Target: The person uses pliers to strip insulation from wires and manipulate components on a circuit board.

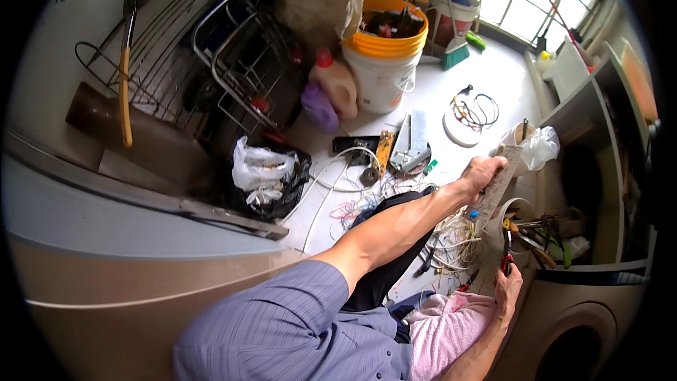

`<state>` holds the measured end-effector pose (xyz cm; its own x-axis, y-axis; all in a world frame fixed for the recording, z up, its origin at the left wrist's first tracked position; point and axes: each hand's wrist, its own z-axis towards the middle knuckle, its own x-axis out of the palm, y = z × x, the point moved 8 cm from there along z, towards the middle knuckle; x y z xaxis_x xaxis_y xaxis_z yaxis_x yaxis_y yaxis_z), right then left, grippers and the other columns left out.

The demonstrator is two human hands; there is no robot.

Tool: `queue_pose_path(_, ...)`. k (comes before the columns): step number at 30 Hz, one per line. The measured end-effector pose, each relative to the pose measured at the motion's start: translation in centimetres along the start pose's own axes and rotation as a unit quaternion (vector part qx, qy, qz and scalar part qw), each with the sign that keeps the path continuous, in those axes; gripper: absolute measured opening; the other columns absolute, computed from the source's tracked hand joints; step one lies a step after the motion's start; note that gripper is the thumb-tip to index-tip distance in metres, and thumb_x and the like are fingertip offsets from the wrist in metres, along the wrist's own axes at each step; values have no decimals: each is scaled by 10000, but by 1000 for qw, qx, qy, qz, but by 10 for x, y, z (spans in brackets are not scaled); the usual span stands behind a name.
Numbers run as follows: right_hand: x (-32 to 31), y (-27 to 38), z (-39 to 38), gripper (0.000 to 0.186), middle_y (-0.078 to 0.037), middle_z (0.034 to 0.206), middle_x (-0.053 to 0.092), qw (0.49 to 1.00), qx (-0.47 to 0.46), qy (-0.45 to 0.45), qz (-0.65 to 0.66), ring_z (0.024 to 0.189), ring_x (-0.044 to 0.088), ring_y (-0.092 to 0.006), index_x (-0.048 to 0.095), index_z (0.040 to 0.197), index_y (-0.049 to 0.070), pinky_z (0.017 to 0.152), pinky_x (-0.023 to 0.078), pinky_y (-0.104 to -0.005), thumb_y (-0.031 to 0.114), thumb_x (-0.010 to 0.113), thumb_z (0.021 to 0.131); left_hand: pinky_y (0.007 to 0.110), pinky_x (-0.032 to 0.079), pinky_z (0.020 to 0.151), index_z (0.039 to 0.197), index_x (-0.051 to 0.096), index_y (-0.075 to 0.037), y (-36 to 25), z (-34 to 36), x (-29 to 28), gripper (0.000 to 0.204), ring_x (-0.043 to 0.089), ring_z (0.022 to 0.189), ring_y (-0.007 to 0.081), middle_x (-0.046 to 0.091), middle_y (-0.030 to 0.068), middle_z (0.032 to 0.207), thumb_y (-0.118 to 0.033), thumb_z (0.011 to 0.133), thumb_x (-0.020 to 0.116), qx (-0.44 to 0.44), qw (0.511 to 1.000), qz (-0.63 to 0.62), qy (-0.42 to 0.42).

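- Our left hand [484,171] grips a long, flat, grey-brown strip [500,186] near the right edge of the white tiled floor [509,69], long axis pointing away.
- Our right hand [508,285], closed on a red-handled metal tool [507,262], sits nearer us, the strip ahead.

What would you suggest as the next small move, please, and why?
Probably bring the red-and-black-handled tool toward the long, flat, greyish strip: the right hand grips the tool beside the round white tub, apart from the strip, which the left hand holds.
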<state>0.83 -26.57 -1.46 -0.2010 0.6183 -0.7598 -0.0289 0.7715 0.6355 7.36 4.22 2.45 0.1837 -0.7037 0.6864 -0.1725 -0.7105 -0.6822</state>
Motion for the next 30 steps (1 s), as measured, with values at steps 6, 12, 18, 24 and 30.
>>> queue_pose_path(6, -2, -2, 6, 152, -137, 614, 559, 996, -56, -45, -60, 539, 533, -236, 586, 836, -23, 547, 437, -395, 128, 604, 835, 339, 532, 564, 867, 664, -39, 6, 12, -7, 228, 612, 598, 146, 662, 49, 749, -261, 915, 642, -1, 997, -75, -12)
queue_pose_path(12, 1, 6, 0, 195, -272, 711, 558, 995, -53, -19, -87, 630, 552, -430, 611, 920, -35, 603, 454, -449, 160, 614, 904, 339, 586, 660, 973, 693, -37, 14, 26, -38, 262, 666, 710, 145, 713, 56, 873, -289, 981, 624, 10, 999, -22, -39)
queue_pose_path(18, -8, -19, 3, 179, -178, 664, 590, 998, -2, -39, 58, 551, 546, -300, 584, 891, -29, 560, 445, -411, 145, 628, 885, 316, 564, 675, 995, 696, -50, 16, 28, -27, 254, 653, 715, 134, 709, 38, 883, -291, 1007, 619, 15, 999, -3, -34)
queue_pose_path(24, 5, 54, -3, 154, -17, 665, 588, 957, 35, 33, 286, 560, 528, -100, 570, 876, 31, 518, 422, -269, 144, 668, 840, 313, 578, 696, 1111, 659, -59, 30, 32, -27, 192, 675, 762, 126, 704, 19, 901, -177, 961, 680, -30, 993, 99, 62)
queue_pose_path(30, 30, 76, 10, 177, -44, 858, 670, 881, 29, 84, 465, 670, 643, -113, 586, 1055, 7, 570, 508, -257, 143, 640, 957, 307, 592, 767, 1179, 637, -58, 55, 9, 5, 295, 690, 837, 128, 705, 19, 996, -148, 917, 738, -104, 978, 125, 130)
